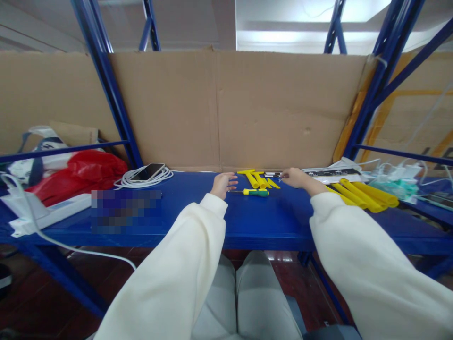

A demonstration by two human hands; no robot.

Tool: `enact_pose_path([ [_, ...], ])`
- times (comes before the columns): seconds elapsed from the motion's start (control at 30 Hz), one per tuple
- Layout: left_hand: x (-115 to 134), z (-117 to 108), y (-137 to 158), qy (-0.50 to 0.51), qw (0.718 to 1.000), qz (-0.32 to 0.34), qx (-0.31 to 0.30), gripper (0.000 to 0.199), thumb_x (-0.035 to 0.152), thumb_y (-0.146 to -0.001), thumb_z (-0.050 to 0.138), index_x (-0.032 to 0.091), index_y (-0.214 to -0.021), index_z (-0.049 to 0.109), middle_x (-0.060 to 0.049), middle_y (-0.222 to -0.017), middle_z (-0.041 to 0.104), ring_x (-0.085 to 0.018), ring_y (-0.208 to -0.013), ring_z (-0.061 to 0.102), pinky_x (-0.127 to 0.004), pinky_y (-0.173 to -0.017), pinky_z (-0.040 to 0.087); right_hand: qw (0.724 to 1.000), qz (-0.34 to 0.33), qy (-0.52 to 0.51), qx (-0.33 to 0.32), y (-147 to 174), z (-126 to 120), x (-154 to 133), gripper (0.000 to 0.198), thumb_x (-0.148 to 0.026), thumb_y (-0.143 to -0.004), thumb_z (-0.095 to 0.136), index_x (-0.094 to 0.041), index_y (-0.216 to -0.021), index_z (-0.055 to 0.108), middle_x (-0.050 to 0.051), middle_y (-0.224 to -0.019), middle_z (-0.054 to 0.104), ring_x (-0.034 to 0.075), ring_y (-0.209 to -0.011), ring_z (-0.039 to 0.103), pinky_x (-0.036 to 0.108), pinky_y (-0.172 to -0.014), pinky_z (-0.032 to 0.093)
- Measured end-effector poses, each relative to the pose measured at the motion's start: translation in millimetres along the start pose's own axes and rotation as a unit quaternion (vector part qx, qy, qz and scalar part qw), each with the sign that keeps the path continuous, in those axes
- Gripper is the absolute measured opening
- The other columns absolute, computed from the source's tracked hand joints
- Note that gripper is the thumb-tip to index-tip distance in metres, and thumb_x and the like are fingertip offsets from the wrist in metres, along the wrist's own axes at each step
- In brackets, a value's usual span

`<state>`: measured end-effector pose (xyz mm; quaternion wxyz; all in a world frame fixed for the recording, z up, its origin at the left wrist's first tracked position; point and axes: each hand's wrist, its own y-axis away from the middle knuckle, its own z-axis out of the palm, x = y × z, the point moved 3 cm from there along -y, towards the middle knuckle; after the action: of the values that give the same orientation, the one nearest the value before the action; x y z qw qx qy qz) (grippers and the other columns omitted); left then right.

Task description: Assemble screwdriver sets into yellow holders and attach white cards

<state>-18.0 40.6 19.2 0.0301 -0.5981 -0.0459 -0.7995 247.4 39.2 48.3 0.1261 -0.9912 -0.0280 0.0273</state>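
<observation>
Left hand (222, 184) has a loose grip, fingers spread just beside the screwdriver (257, 192), which lies on the blue surface (262, 219) between both hands, probably parked there for easy reach. Right hand (293, 176) is bunched up near the yellow pieces (252, 179); can't tell if it's pinching anything.

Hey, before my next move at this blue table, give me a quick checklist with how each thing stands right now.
1. Left hand open: ok, its fingers are spread.
2. Left hand clear of the screwdriver tip: cannot tell, they appear very close.
3. Right hand empty: cannot tell, its fingertips are pinched together and the detail is too small.
4. Screwdriver lying on the blue table: ok.
5. Phone away from both hands: ok, it lies on the coiled white cable.
</observation>
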Motion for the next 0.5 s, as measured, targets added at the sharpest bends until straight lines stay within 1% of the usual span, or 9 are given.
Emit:
enact_pose_path([
  [0.03,0,0,1,0.0,1.0,-0.001,-0.004,0.015,0.002,-0.077,0.055,0.015,-0.079,0.063,-0.008,-0.075,0.071,-0.014,-0.059,0.064,-0.023,-0.056,0.048,0.999,-0.026,-0.03,-0.006,-3,4,-14,0.034,-0.015,-0.082,0.055,-0.015,-0.108,0.076,0.012,-0.11,0.075,0.022,-0.102,0.069,0.024,-0.086,0.048],
  [0.1,1,1,2,0.003,1.0,-0.001,-0.01,0.014,0.003,-0.078,0.055,0.014,-0.076,0.062,-0.006,-0.069,0.069,-0.012,-0.053,0.061,-0.022,-0.053,0.046,0.995,-0.052,-0.078,-0.015,-8,11,-40,0.032,-0.015,-0.08,0.058,-0.015,-0.106,0.077,0.012,-0.108,0.075,0.023,-0.099,0.07,0.024,-0.085,0.049],
  [0.17,1,2,3,0.007,1.0,0.0,-0.015,0.014,0.003,-0.079,0.055,0.015,-0.074,0.061,-0.004,-0.064,0.067,-0.011,-0.049,0.058,-0.02,-0.05,0.043,0.994,-0.052,-0.09,-0.018,-12,18,-62,0.03,-0.015,-0.079,0.061,-0.017,-0.104,0.077,0.01,-0.107,0.075,0.024,-0.099,0.07,0.025,-0.086,0.049],
  [0.23,0,2,3,0.01,1.0,0.004,-0.013,0.015,0.003,-0.079,0.054,0.015,-0.073,0.061,-0.003,-0.062,0.066,-0.01,-0.047,0.057,-0.02,-0.049,0.042,0.996,-0.038,-0.078,-0.017,-15,23,-78,0.028,-0.023,-0.083,0.062,-0.02,-0.107,0.076,0.011,-0.11,0.075,0.027,-0.105,0.068,0.031,-0.09,0.049],
  [0.3,0,2,3,0.011,1.0,0.008,-0.007,0.016,0.002,-0.079,0.053,0.015,-0.074,0.061,-0.003,-0.062,0.065,-0.01,-0.047,0.057,-0.02,-0.049,0.042,0.998,-0.022,-0.058,-0.018,-16,27,-90,0.031,-0.032,-0.084,0.064,-0.019,-0.109,0.075,0.015,-0.118,0.071,0.033,-0.114,0.064,0.041,-0.095,0.047],
  [0.37,0,1,3,0.011,1.0,0.008,0.0,0.016,0.001,-0.077,0.053,0.015,-0.075,0.061,-0.003,-0.062,0.065,-0.01,-0.047,0.057,-0.02,-0.049,0.042,0.999,-0.013,-0.041,-0.018,-16,29,-99,0.035,-0.037,-0.084,0.065,-0.018,-0.113,0.073,0.019,-0.124,0.067,0.037,-0.122,0.058,0.047,-0.1,0.043],
  [0.43,1,1,4,0.011,1.0,0.008,0.005,0.017,0.0,-0.077,0.052,0.014,-0.077,0.061,-0.003,-0.061,0.065,-0.01,-0.046,0.056,-0.02,-0.049,0.042,0.999,-0.01,-0.032,-0.014,-15,30,-105,0.035,-0.034,-0.084,0.066,-0.017,-0.114,0.071,0.02,-0.126,0.066,0.037,-0.127,0.054,0.049,-0.104,0.04],
  [0.5,2,1,5,0.01,1.0,0.01,0.008,0.018,-0.001,-0.076,0.051,0.014,-0.08,0.062,-0.002,-0.06,0.064,-0.01,-0.046,0.056,-0.02,-0.049,0.042,0.999,-0.006,-0.037,-0.011,-14,31,-108,0.032,-0.027,-0.084,0.065,-0.017,-0.114,0.071,0.02,-0.125,0.067,0.035,-0.127,0.055,0.048,-0.106,0.037],
])
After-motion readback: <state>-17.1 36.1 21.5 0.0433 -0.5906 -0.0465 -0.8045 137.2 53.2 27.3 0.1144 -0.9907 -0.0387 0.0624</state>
